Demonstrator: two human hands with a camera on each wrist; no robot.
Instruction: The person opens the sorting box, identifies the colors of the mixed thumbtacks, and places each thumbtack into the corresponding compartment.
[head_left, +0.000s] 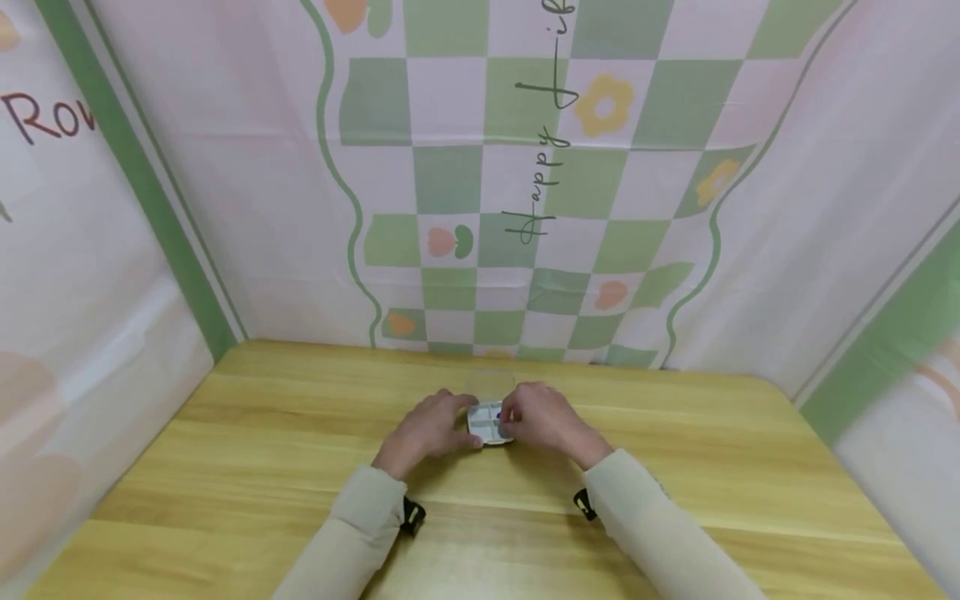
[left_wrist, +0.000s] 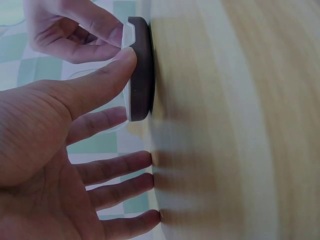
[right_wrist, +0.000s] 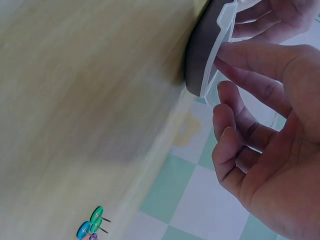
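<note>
A small sectioned box (head_left: 486, 423) with a dark base and a white divided tray sits on the table, its clear lid (head_left: 491, 383) raised at the far side. My left hand (head_left: 431, 427) grips the box's left side between thumb and index finger; its other fingers (left_wrist: 122, 192) are spread, tips down at the tabletop. Thumb and forefinger of my right hand (head_left: 543, 419) pinch together inside the right-hand compartments. A small purple piece (head_left: 499, 414) shows at those fingertips, mostly hidden by them. The right hand's remaining fingers (right_wrist: 225, 117) are curled outside the box.
Several thumbtacks, among them a green one (right_wrist: 97, 214) and a blue one (right_wrist: 84, 230), lie on the wooden table (head_left: 300, 417) at the lower edge of the right wrist view. A checked, printed cloth (head_left: 517, 183) hangs behind the table's back edge.
</note>
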